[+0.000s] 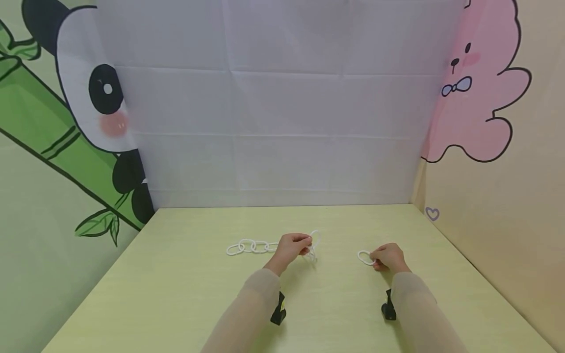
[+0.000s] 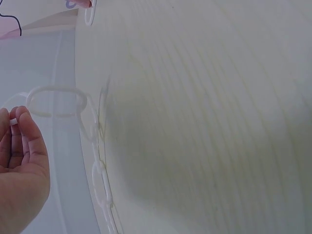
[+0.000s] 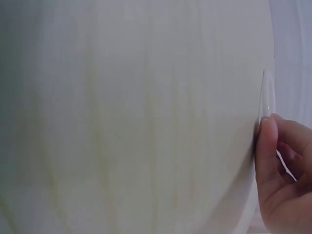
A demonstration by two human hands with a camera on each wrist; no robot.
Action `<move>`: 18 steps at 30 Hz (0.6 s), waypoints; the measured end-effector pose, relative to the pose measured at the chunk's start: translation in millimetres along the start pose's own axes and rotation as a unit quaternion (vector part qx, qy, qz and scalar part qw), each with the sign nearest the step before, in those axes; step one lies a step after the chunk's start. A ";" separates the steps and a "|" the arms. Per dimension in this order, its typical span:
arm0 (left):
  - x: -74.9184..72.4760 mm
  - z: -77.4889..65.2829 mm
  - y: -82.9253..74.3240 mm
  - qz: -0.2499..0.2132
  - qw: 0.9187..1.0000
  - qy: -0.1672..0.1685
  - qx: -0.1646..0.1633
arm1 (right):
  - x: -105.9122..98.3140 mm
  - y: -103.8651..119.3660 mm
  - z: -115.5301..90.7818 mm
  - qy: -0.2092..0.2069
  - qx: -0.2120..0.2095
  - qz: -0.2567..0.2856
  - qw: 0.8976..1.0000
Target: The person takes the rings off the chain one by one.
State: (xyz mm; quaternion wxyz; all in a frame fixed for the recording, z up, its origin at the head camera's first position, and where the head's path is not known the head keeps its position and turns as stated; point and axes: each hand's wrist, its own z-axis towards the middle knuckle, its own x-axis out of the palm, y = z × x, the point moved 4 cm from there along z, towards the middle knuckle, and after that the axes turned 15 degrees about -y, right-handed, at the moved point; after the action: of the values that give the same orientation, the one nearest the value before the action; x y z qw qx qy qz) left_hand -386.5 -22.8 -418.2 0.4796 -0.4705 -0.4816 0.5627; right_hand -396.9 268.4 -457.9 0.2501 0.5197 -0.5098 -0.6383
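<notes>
A white plastic chain (image 1: pixel 253 246) of oval links runs along the table. My left hand (image 1: pixel 291 249) pinches one of its links between thumb and fingertips, raised a little above the tabletop. In the left wrist view a link (image 2: pixel 56 88) hangs linked beside the fingertips, and more of the chain drops down behind it. To the right, my right hand (image 1: pixel 389 257) holds a separate white oval link (image 1: pixel 363 253) by its near end. The right wrist view has this link (image 3: pixel 266 97) edge-on, standing out past the thumb and index finger. A gap lies between the two hands.
The pale wooden table (image 1: pixel 176 294) ends at a white cloth backdrop (image 1: pixel 282 122). Side walls carry a printed panda (image 1: pixel 79 88) and a pink bear (image 1: pixel 481 122). Small black devices sit at both wrists.
</notes>
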 end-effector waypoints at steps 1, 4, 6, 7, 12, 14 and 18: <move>0.1 0.2 -0.2 0.000 1.000 -0.001 0.000 | 0.2 -0.3 0.6 0.000 0.000 -0.001 1.000; -0.2 0.4 -1.0 0.000 1.000 -0.001 0.001 | 0.9 -1.7 2.4 -0.001 0.000 -0.004 1.000; -0.1 0.7 -1.0 -0.001 1.000 0.000 0.000 | 1.1 -2.7 3.0 -0.002 -0.002 -0.007 1.000; -0.2 0.6 -1.1 -0.002 1.000 0.000 0.000 | 1.1 -2.8 3.2 -0.003 -0.002 -0.008 1.000; 0.1 0.9 -0.8 -0.004 1.000 0.002 -0.001 | 0.8 -2.6 2.5 -0.006 -0.002 -0.005 1.000; 0.7 1.6 0.1 -0.004 1.000 0.004 -0.003 | 0.8 -2.5 2.2 -0.007 -0.002 -0.003 1.000; 1.2 1.4 0.5 -0.004 1.000 0.005 -0.002 | 1.2 -3.4 3.0 -0.007 -0.001 -0.003 1.000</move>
State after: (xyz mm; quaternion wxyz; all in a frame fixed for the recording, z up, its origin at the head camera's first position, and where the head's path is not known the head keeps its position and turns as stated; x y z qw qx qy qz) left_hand -388.1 -21.8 -418.6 0.4830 -0.4722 -0.4821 0.5579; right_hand -399.3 269.8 -461.7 0.2450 0.5163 -0.5097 -0.6432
